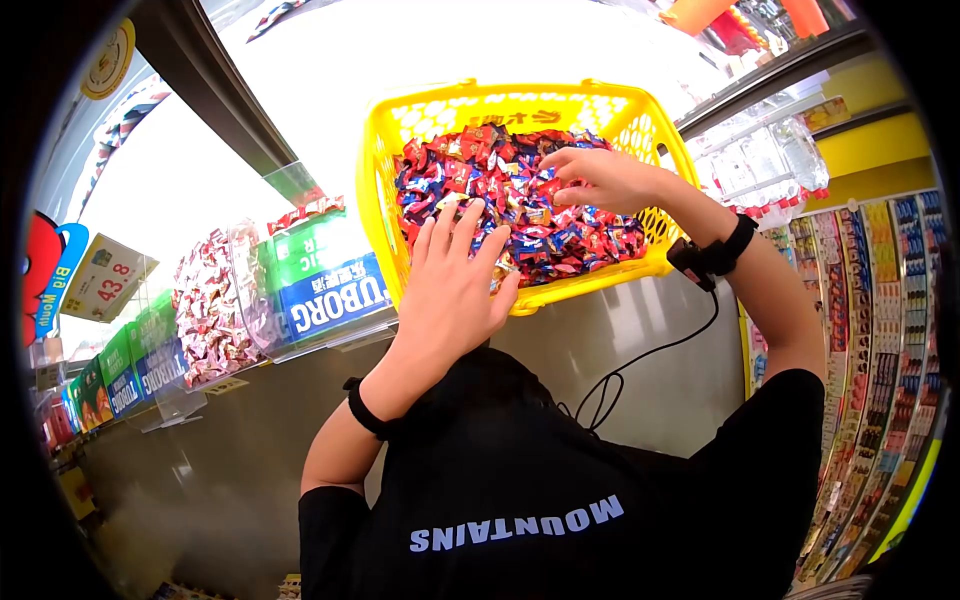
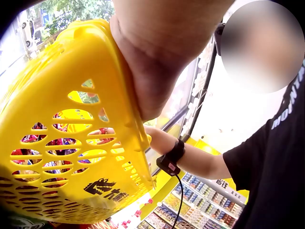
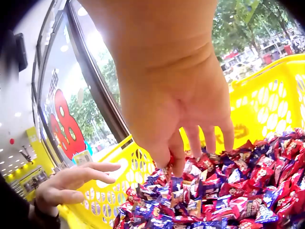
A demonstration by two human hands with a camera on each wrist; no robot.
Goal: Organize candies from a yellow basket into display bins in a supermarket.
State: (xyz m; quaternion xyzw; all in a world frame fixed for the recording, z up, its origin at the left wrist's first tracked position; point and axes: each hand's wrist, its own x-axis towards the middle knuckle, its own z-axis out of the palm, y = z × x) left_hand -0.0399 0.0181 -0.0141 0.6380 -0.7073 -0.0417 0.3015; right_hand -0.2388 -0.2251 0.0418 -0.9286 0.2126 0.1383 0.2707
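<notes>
A yellow plastic basket point(image 1: 590, 286) holds a heap of wrapped candies point(image 1: 478, 160) in red and blue wrappers. My left hand point(image 1: 455, 265) is over the basket's near left edge, its fingers spread toward the heap and nothing held. From the right wrist view, that left hand point(image 3: 71, 183) shows straight fingers beside the basket wall. Low over the candies is my right hand point(image 1: 610, 180), whose thumb and forefinger pinch a red wrapped candy point(image 3: 170, 161); its other fingers point down at the heap. In the left wrist view the basket's perforated side point(image 2: 109, 157) hides most of the candies.
Left of the basket stand a green and blue box point(image 1: 325, 275) and a clear bin of pink-wrapped candies point(image 1: 215, 300). A price card point(image 1: 105, 280) is farther left. Packed shelves point(image 1: 860, 350) line the right side. A black cable point(image 1: 660, 345) hangs from the right wrist camera.
</notes>
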